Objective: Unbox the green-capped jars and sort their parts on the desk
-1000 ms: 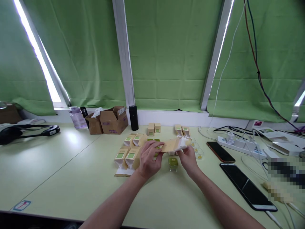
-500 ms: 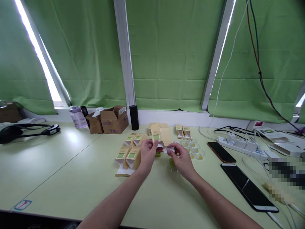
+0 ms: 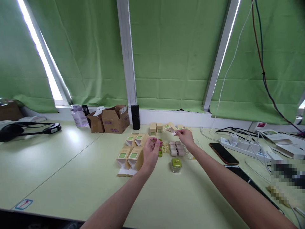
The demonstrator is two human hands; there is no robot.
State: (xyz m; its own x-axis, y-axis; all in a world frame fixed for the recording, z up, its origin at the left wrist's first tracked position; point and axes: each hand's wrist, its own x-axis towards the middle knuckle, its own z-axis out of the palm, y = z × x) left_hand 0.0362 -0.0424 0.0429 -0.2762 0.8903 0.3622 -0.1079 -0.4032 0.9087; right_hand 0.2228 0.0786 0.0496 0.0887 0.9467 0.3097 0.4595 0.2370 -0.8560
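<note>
My right hand point(image 3: 185, 138) reaches toward the back of the table, pinching a small tan carton point(image 3: 170, 127) with a green label, close to two upright cartons point(image 3: 155, 128). My left hand point(image 3: 151, 153) hovers with fingers curled beside a green-lidded case point(image 3: 159, 149); whether it holds anything is unclear. Several folded tan cartons point(image 3: 130, 152) lie left of it. Small pinkish pieces point(image 3: 177, 148) and a green-lidded clear case point(image 3: 176, 164) rest near the middle.
Brown cardboard boxes point(image 3: 115, 119), a black cylinder point(image 3: 135, 117) and a bottle point(image 3: 78, 116) stand at the back. A headset point(image 3: 28, 129) lies far left. Two phones point(image 3: 223, 153), a power strip point(image 3: 243, 145) and cables crowd the right side.
Both hands held and folded one carton in front of me. Now my right hand has carried it away to the back, and my left hand has let go and stayed near the middle.
</note>
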